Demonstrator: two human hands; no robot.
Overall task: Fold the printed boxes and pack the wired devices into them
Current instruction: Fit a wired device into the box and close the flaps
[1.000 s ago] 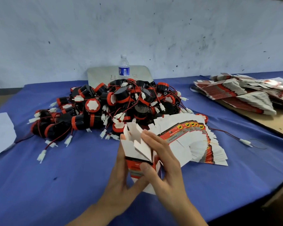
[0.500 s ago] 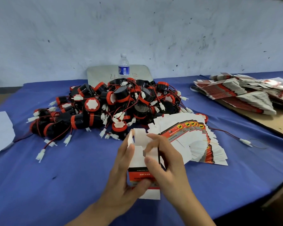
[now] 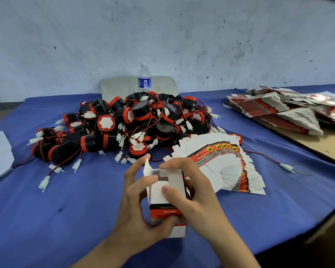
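Box (image 3: 167,202): one, upright, long axis vertical, open end up.
Left hand (image 3: 137,207): fingers curled, gripping box.
Right hand (image 3: 197,192): fingers pinching its top flaps.

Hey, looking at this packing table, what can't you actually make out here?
Head view only:
- Box: its right side and lower corner sit behind the right hand and left hand; its inside is in shadow.
- Box print: too small, upside down.
- Flat box stacks: cut by the right edge.
- Water bottle: base behind the device pile.
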